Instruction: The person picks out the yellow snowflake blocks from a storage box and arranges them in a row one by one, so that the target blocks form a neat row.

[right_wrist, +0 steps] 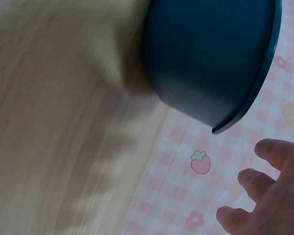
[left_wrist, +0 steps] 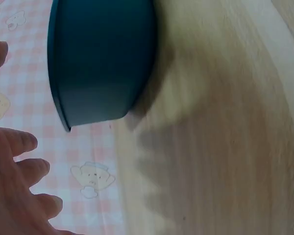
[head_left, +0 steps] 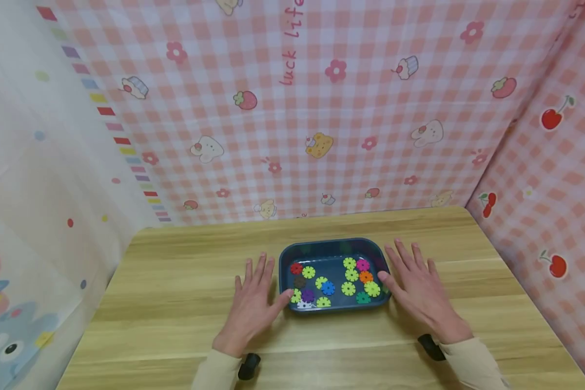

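Note:
A dark blue rectangular tray sits on the table, holding notched plastic discs in two loose groups. Several are yellow-green; the left group also has a red disc, a blue disc and a purple disc. Among the right group are an orange disc and a dark green disc. Beside the tray's left end is my left hand, fingers straight and spread, thumb at the near left corner. My right hand lies spread at the other end, its thumb at the right rim. Both hands grip nothing.
The wood-grain table runs back to a pink checked cloth hanging behind it. A similar cloth with cherries borders the right side, and a pale printed cloth hangs at the left.

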The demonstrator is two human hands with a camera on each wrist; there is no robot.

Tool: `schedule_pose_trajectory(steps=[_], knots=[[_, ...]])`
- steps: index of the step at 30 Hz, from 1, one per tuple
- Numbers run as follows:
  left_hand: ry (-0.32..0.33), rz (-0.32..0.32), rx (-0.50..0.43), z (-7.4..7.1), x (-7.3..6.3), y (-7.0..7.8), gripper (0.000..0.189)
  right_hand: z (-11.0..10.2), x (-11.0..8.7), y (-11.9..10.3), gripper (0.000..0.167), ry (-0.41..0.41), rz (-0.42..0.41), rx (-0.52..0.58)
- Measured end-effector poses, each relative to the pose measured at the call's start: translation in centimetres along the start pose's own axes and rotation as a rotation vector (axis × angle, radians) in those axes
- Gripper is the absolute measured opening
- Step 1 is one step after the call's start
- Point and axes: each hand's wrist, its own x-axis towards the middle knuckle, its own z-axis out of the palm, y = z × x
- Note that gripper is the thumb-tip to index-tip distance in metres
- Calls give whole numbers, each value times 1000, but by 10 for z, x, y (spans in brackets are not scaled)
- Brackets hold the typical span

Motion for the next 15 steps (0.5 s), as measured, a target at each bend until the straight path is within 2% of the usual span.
schedule_pose_trajectory(steps=[4,15], knots=[[-34,9,-15,4,2,2,88,3,3,-5,74,7,-13,27],[-88,53,38,16,6,2,87,3,9,-24,76,-2,-23,28]])
